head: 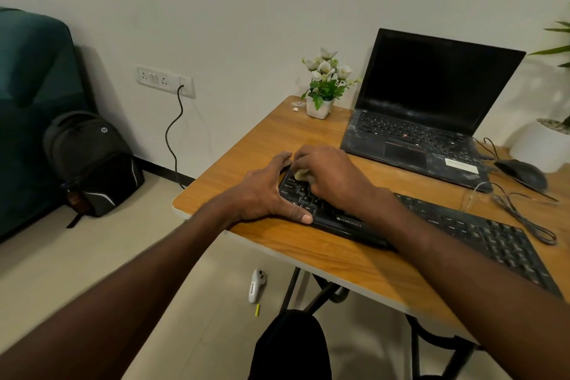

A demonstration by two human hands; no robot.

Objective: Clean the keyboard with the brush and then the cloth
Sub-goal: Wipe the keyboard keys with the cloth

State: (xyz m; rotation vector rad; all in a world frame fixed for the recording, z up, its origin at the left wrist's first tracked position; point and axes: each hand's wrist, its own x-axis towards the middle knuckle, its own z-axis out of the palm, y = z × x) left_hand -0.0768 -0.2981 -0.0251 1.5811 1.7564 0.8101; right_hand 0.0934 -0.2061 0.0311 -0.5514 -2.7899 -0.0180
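Note:
A black keyboard (462, 225) lies slantwise on the wooden table (277, 139). My left hand (265, 191) grips the keyboard's left end, thumb on its front edge and fingers over the far corner. My right hand (333, 173) is curled over the left keys, holding a small pale wad, apparently the cloth (300, 175), pressed on the keys. Most of the wad is hidden under my fingers. No brush shows anywhere.
An open laptop (431, 114) stands behind the keyboard, with a mouse (524, 174) and loose cables (521, 213) to the right. A small flower pot (320, 105) sits at the table's back edge. On the floor lie a backpack (92, 163) and a white controller (256, 285).

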